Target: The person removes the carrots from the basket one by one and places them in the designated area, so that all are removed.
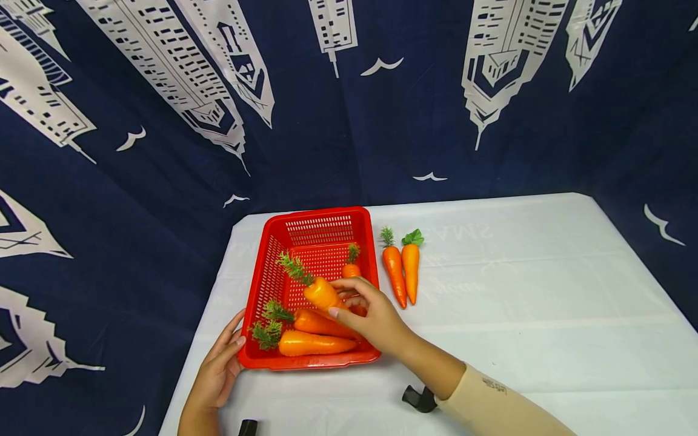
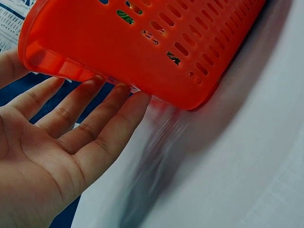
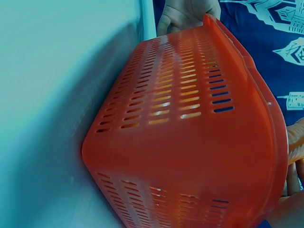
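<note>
My right hand (image 1: pixel 376 315) holds a toy carrot (image 1: pixel 322 293) with a leafy green top, just above the inside of a red plastic basket (image 1: pixel 373 254). The carrot's top points up and left, and its lower end is hidden by my fingers. Inside the basket, two carrots lie along the near side, the front one (image 1: pixel 316 343) a lighter orange. Another carrot (image 1: pixel 351 269) lies at the right side, partly behind my hand. My left hand (image 2: pixel 61 128) touches the basket's near-left corner with fingers extended and palm showing.
Two more carrots, one reddish orange (image 1: pixel 395 275) and one lighter (image 1: pixel 411 272), lie on the white-covered table (image 1: pixel 518 303) right of the basket. Black objects (image 1: pixel 420 399) sit at the front. A navy patterned cloth (image 1: pixel 349 133) hangs behind.
</note>
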`<state>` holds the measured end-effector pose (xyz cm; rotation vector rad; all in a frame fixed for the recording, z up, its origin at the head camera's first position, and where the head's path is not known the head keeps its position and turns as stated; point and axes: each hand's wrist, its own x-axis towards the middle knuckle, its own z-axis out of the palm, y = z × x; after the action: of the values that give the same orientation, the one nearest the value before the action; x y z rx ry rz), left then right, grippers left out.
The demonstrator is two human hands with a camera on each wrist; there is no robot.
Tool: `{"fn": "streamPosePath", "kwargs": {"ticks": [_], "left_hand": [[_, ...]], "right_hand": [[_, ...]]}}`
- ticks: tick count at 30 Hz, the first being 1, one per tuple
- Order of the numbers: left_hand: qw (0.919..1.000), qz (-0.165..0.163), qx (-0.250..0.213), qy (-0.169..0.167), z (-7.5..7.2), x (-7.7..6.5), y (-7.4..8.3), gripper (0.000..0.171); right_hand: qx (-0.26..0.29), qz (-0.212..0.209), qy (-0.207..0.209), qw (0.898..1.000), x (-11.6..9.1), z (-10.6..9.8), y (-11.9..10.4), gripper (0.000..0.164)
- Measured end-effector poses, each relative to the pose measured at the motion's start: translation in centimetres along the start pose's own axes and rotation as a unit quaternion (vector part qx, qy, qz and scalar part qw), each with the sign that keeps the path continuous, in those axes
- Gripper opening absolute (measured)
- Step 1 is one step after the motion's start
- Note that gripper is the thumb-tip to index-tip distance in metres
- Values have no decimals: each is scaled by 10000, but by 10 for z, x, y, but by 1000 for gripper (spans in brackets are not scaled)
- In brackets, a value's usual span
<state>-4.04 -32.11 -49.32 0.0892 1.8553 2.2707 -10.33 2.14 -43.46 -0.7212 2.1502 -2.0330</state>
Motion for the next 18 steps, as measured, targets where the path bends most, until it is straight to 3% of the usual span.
{"fn": "streamPosePath", "kwargs": {"ticks": [18], "left_hand": [[10000, 14, 17, -20, 0, 0, 0, 56]], "right_hand": [[183, 90, 324, 9993, 1, -18, -3, 45]]}}
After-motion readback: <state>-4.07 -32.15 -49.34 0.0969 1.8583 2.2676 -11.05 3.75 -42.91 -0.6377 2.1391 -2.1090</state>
